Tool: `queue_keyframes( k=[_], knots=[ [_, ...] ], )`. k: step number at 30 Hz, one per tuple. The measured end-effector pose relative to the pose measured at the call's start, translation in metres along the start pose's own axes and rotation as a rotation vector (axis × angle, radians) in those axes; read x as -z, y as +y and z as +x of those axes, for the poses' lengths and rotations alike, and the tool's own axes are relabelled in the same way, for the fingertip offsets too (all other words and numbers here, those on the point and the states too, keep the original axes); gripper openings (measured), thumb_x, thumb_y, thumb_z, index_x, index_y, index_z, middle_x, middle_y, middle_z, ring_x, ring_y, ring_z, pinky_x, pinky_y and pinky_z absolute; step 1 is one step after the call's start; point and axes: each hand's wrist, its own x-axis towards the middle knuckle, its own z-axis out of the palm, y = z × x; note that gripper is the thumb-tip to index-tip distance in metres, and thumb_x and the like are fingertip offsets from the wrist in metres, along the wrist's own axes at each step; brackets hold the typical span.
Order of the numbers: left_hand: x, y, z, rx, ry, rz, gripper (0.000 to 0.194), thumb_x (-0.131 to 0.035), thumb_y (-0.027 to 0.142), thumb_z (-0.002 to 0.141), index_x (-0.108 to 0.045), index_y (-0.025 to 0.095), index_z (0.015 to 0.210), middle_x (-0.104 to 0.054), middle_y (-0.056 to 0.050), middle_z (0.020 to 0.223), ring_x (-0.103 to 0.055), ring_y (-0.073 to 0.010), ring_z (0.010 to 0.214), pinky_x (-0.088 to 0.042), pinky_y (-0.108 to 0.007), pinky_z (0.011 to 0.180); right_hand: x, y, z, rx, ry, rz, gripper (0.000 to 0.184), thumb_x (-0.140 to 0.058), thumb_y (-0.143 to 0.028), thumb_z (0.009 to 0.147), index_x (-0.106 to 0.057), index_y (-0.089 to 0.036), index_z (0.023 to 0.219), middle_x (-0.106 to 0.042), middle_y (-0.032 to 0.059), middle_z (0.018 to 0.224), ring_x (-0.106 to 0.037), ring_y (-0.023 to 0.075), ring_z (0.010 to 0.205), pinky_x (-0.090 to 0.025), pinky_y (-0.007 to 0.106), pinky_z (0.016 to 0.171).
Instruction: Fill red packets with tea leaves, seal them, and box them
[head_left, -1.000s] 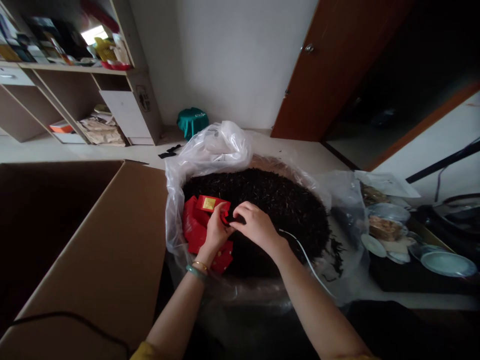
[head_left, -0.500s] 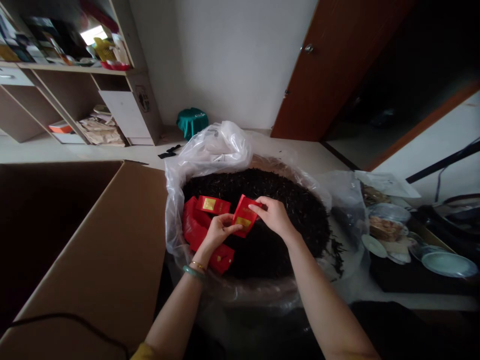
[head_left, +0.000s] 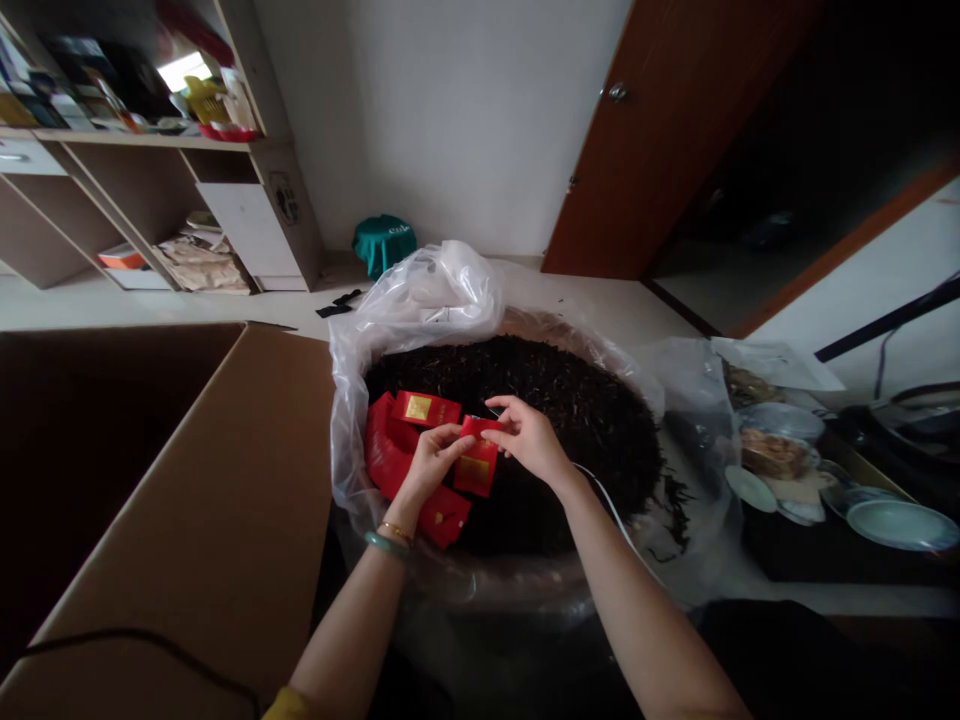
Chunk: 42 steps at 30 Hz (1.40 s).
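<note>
A small red packet (head_left: 475, 470) with a gold label is pinched at its upper edge between my left hand (head_left: 433, 460) and my right hand (head_left: 531, 440). It hangs over a heap of dark, dry leaves that looks like loose tea (head_left: 592, 430), held in a clear plastic bag (head_left: 346, 400). Another red packet (head_left: 442, 411) with a gold label lies on the leaves just beyond my left hand. Under and beside that hand rests a larger red bag (head_left: 384, 445), with more red packets (head_left: 445, 516) near my wrist. A white cord (head_left: 611, 505) runs beneath my right forearm.
To the left stands an open cardboard box (head_left: 225, 480). On the right are a plastic tub of brown pieces (head_left: 776, 450) and a pale round lid (head_left: 900, 524). A green-covered bin (head_left: 384, 245) sits by the wall, between shelves (head_left: 277, 210) and a brown door (head_left: 645, 150).
Both hands were close together at first, with no packet clearly showing. Then a red packet appeared tilted between them; now it hangs more upright and lower, and my right hand has shifted slightly left.
</note>
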Motion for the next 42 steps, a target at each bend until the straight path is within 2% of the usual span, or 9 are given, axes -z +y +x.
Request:
queue_keyframes(
  k=[7, 11, 15, 19, 25, 30, 34, 37, 42],
  knots=[
    [0.000, -0.002, 0.002, -0.114, 0.088, -0.041, 0.043, -0.065, 0.040, 0.079, -0.061, 0.017, 0.115, -0.070, -0.010, 0.107, -0.065, -0.0233, 0.099, -0.051, -0.035, 0.086, 0.003, 0.016, 0.000, -0.045, 0.137, 0.057, 0.028, -0.064, -0.045, 0.071, -0.067, -0.017, 0.070, -0.062, -0.0005, 0.057, -0.046, 0.0096, 0.041, -0.037, 0.021, 0.039],
    [0.000, -0.013, 0.003, -0.341, 0.261, 0.362, 0.028, -0.050, 0.019, 0.085, -0.066, 0.020, 0.108, -0.069, -0.009, 0.106, -0.060, -0.0230, 0.106, -0.044, -0.045, 0.098, 0.014, 0.027, -0.001, -0.088, 0.230, 0.078, 0.033, -0.063, -0.050, 0.071, -0.066, -0.017, 0.068, -0.060, -0.0003, 0.053, -0.048, 0.0113, 0.042, -0.035, 0.021, 0.037],
    [0.000, -0.023, 0.004, -0.485, 0.231, 0.725, 0.028, -0.050, 0.008, 0.081, -0.072, 0.023, 0.091, -0.069, -0.007, 0.103, -0.053, -0.0244, 0.112, -0.042, -0.049, 0.103, 0.015, 0.032, -0.005, -0.058, 0.202, -0.053, 0.030, -0.064, -0.046, 0.070, -0.069, -0.017, 0.071, -0.063, 0.0014, 0.056, -0.051, 0.0129, 0.044, -0.038, 0.023, 0.040],
    [-0.001, -0.022, 0.003, -0.487, 0.226, 0.831, 0.040, -0.046, 0.004, 0.081, -0.066, 0.021, 0.112, -0.065, -0.010, 0.115, -0.050, -0.0263, 0.117, -0.040, -0.051, 0.104, 0.011, 0.031, -0.007, -0.003, 0.180, -0.112, 0.023, -0.065, -0.040, 0.071, -0.071, -0.018, 0.076, -0.069, 0.0040, 0.068, -0.059, 0.0163, 0.054, -0.045, 0.026, 0.049],
    [-0.002, -0.010, 0.001, -0.342, 0.126, 0.448, 0.034, -0.051, 0.020, 0.086, -0.063, 0.020, 0.117, -0.065, -0.009, 0.119, -0.056, -0.0230, 0.114, -0.045, -0.043, 0.100, 0.004, 0.029, -0.011, 0.101, 0.150, -0.173, 0.015, -0.065, -0.032, 0.074, -0.072, -0.019, 0.076, -0.071, 0.0044, 0.075, -0.064, 0.0181, 0.067, -0.051, 0.029, 0.065],
    [0.000, -0.010, 0.005, -0.118, 0.094, 0.221, 0.025, -0.071, 0.038, 0.071, -0.073, 0.015, 0.080, -0.074, -0.008, 0.085, -0.066, -0.0228, 0.087, -0.052, -0.033, 0.080, -0.007, 0.030, -0.013, 0.081, 0.075, -0.112, 0.014, -0.066, -0.032, 0.075, -0.073, -0.020, 0.077, -0.071, 0.0036, 0.075, -0.065, 0.0183, 0.068, -0.051, 0.029, 0.064],
    [-0.001, -0.009, 0.003, -0.081, 0.102, 0.200, 0.026, -0.072, 0.040, 0.069, -0.071, 0.015, 0.073, -0.073, -0.005, 0.074, -0.065, -0.0190, 0.071, -0.052, -0.029, 0.068, -0.012, 0.031, -0.012, 0.063, 0.078, -0.061, 0.017, -0.067, -0.036, 0.075, -0.073, -0.020, 0.076, -0.071, 0.0034, 0.073, -0.065, 0.0187, 0.068, -0.052, 0.029, 0.064],
    [-0.003, -0.005, 0.001, -0.123, 0.085, 0.223, 0.026, -0.070, 0.038, 0.072, -0.071, 0.015, 0.085, -0.073, -0.006, 0.083, -0.066, -0.0189, 0.076, -0.052, -0.029, 0.072, -0.011, 0.029, -0.011, 0.094, 0.108, -0.037, 0.018, -0.066, -0.037, 0.075, -0.073, -0.020, 0.074, -0.071, 0.0040, 0.075, -0.065, 0.0189, 0.070, -0.053, 0.030, 0.066],
    [-0.007, -0.005, 0.000, -0.208, 0.058, 0.363, 0.059, -0.080, 0.024, 0.061, -0.061, 0.018, 0.116, -0.068, -0.008, 0.113, -0.062, -0.0236, 0.104, -0.048, -0.035, 0.093, -0.008, 0.033, -0.013, -0.004, 0.194, 0.162, 0.026, -0.065, -0.041, 0.075, -0.071, -0.019, 0.087, -0.071, 0.0036, 0.081, -0.062, 0.0144, 0.056, -0.054, 0.028, 0.054]
  ],
)
